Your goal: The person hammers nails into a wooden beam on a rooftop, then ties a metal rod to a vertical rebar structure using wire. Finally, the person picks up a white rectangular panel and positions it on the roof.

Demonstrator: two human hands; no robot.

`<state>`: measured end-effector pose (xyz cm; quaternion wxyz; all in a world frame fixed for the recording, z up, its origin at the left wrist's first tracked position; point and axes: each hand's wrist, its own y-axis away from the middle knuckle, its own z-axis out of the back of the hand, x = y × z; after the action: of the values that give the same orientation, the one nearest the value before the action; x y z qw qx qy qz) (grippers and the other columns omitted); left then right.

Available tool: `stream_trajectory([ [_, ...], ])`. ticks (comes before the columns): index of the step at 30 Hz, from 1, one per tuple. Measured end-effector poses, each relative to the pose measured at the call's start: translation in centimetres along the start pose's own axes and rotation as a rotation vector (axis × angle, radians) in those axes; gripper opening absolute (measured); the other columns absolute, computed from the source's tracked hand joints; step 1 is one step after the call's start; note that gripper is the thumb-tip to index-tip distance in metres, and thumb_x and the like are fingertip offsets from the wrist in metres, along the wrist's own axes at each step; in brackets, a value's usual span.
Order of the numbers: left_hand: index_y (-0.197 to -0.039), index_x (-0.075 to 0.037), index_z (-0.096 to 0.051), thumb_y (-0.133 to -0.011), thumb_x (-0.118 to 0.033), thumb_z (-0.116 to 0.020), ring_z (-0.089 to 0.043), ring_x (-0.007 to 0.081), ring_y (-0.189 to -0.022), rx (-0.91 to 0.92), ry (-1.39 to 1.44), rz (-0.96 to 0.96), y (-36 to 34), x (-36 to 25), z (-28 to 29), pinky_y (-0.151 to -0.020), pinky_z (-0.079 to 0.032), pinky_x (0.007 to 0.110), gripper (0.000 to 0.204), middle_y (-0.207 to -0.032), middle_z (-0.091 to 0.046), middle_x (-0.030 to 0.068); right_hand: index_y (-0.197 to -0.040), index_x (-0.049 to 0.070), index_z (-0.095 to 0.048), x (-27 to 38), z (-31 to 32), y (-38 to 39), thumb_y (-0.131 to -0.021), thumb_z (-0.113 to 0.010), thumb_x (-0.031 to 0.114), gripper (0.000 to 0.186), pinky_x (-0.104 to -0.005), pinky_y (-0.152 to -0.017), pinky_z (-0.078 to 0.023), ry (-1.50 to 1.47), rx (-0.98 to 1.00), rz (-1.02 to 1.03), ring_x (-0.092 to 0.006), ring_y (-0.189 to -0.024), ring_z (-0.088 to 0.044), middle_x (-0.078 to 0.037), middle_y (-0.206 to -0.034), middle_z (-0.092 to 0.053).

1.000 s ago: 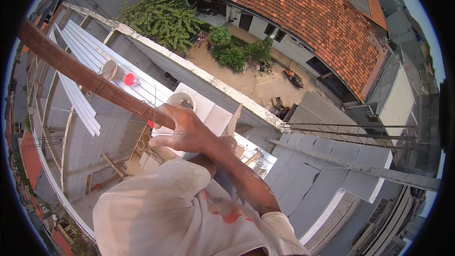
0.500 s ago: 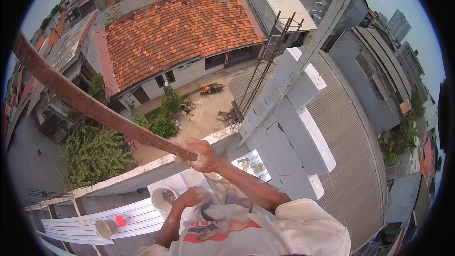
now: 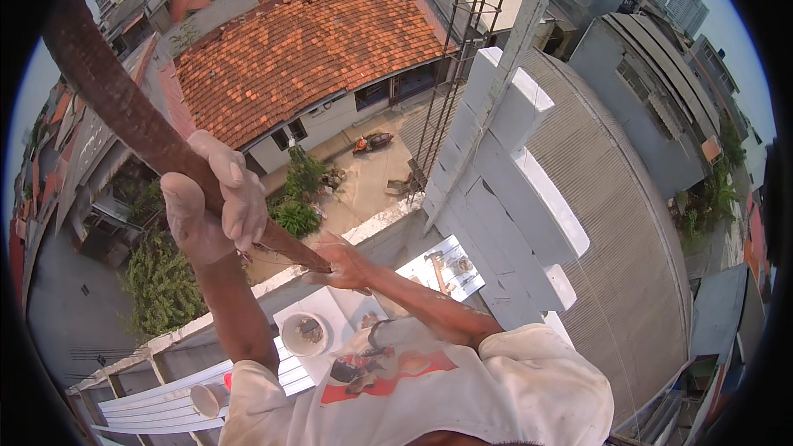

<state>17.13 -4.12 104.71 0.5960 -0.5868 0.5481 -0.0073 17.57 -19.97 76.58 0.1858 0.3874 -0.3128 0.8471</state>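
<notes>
A long, reddish-brown wooden board (image 3: 124,91) slants from the upper left down toward my chest. My left hand (image 3: 219,198) is wrapped round its middle stretch, thumb on the near side and fingers over the far side. At the board's lower end, my right hand (image 3: 340,260) grips it. Below my hands stands a round, pale bucket (image 3: 305,334) with grey residue inside, on a white slab. To the right of my right hand lies a shiny sheet (image 3: 462,258) with a hammer (image 3: 437,271) on it.
A white block wall (image 3: 496,235) with stepped ends rises at right, a long grey bar (image 3: 500,91) along it. Rebar (image 3: 438,116) stands behind. Past the low wall (image 3: 384,227), a courtyard with a motorbike (image 3: 372,143) lies far below. Ribbed white sheets (image 3: 157,405) lie at lower left.
My left hand has risen from beside the bucket and taken hold of the board. The board's far end has swung up and to the right. My right hand keeps its grip on the lower end.
</notes>
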Motion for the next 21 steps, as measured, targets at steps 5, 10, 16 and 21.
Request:
stream_trajectory([
  [5,-0.100,0.000,-0.056,-0.106,-0.034,-0.065,-0.041,0.0068,-0.049,-0.401,-0.495,0.134,0.8,3.7,-3.1,-0.044,-0.033,0.024,0.035,-0.064,-0.048,-0.0018,-0.099,0.010,-0.077,-2.5,3.5,4.9,-0.096,-0.071,0.052,0.043,-0.0400,-0.085,-0.048,-0.011,-0.204,-0.341,-0.0281,-0.088,-0.059,-0.007,-0.088,-0.068],
  [10,-0.109,0.002,-0.066,-0.100,-0.026,-0.070,-0.048,0.0085,-0.065,-0.542,-0.887,0.319,4.8,6.5,-0.7,-0.061,-0.042,0.027,0.029,-0.070,-0.056,-0.0017,-0.079,0.007,-0.064,1.5,9.2,11.4,-0.107,-0.053,0.058,0.059,-0.0249,-0.051,-0.022,-0.597,-0.326,-0.907,-0.0049,-0.054,-0.029,0.007,-0.060,-0.036],
  [16,-0.116,0.000,-0.063,-0.093,-0.037,-0.077,-0.067,0.0303,-0.082,-0.418,-1.088,0.442,10.1,11.7,2.1,-0.075,-0.053,0.042,0.047,-0.093,-0.067,0.0178,-0.070,0.017,-0.040,8.4,16.7,17.0,-0.093,-0.073,0.061,0.059,-0.0313,-0.061,-0.024,-1.015,-0.407,-0.307,-0.0130,-0.060,-0.026,0.006,-0.061,-0.030],
  [21,-0.119,0.002,-0.056,-0.094,-0.028,-0.076,-0.057,0.0425,-0.111,-0.370,-1.284,0.487,16.9,16.9,3.8,-0.097,-0.045,0.050,0.043,-0.112,-0.059,0.0223,-0.065,0.018,-0.041,13.0,24.5,19.8,-0.091,-0.080,0.043,0.053,-0.0309,-0.065,-0.023,-0.938,-0.418,-0.019,-0.0111,-0.061,-0.023,0.007,-0.061,-0.025],
])
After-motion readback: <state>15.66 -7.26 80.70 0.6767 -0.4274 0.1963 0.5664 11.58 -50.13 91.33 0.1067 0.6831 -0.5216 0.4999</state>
